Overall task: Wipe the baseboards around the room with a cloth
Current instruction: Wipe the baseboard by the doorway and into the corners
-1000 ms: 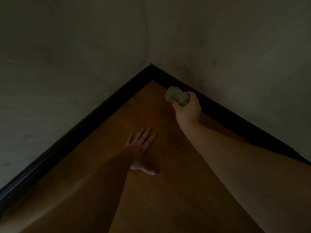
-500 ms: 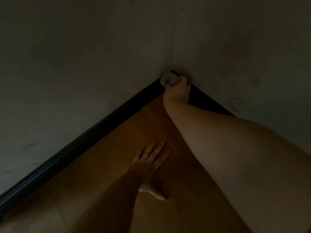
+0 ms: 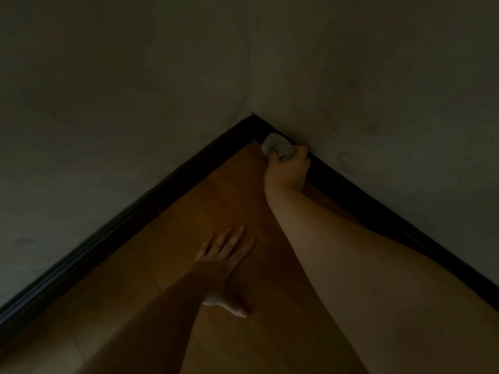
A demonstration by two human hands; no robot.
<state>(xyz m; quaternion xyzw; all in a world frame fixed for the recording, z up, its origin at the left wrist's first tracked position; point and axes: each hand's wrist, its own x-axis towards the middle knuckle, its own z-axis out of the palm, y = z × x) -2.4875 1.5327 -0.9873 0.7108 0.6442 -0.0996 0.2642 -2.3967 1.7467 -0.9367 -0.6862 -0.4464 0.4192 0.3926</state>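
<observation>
In the dim corner where two walls meet, my right hand [image 3: 287, 171] is clenched around a wadded pale cloth [image 3: 278, 146], pressing it against the dark baseboard [image 3: 378, 209] on the right-hand wall, just beside the corner joint. The bundle's longer side lies along the baseboard, its free end poking towards the corner. My left hand [image 3: 225, 252] lies flat on the wooden floor [image 3: 189, 225], fingers straight and slightly spread, pointing towards the corner, holding nothing. The cloth shows no readable writing in this light.
</observation>
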